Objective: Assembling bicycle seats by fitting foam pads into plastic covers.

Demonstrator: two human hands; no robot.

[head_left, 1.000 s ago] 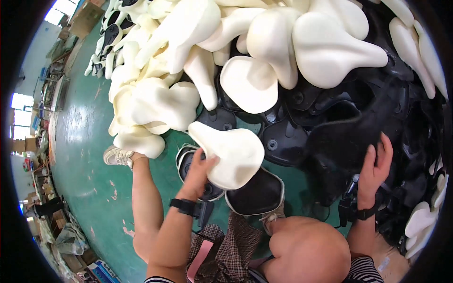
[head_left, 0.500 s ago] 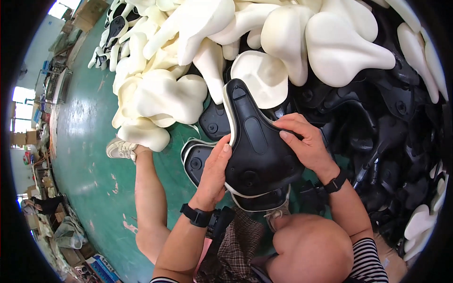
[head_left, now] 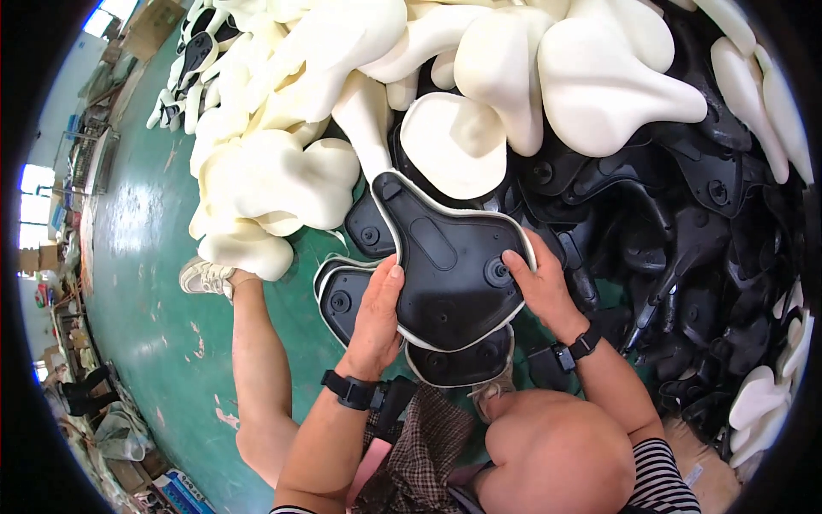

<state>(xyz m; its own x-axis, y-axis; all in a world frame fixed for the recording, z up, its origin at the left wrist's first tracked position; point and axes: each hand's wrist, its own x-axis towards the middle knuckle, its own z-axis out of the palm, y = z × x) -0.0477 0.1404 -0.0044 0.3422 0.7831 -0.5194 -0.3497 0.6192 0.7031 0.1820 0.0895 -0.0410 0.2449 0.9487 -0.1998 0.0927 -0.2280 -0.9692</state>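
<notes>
presently both hands are clamped on one black saddle base (head_left: 449, 261), held underside up over the person's lap. left hand (head_left: 377, 313) grips its near-left edge, thumb on the black face, fingers hidden beneath. right hand (head_left: 539, 283) holds the wide right end, fingertips close to a round boss. a pale foam rim shows around the base's edge, so foam and shell appear already joined on this piece; whether the fit is complete all round cannot be told.

pose: left forearm comes up from the lower edge, wrist nearly straight, dark wristband on it. right forearm enters from lower right, wrist bent inward, also banded.

outward: two more foam-rimmed black pieces (head_left: 347, 291) lie just under the held one, on the green floor (head_left: 163, 283). beyond, a heap of cream foam saddles (head_left: 282, 171) to the left and top, and a pile of bare black shells (head_left: 685, 223) to the right. judged from these heaps, much remains unprocessed.
</notes>
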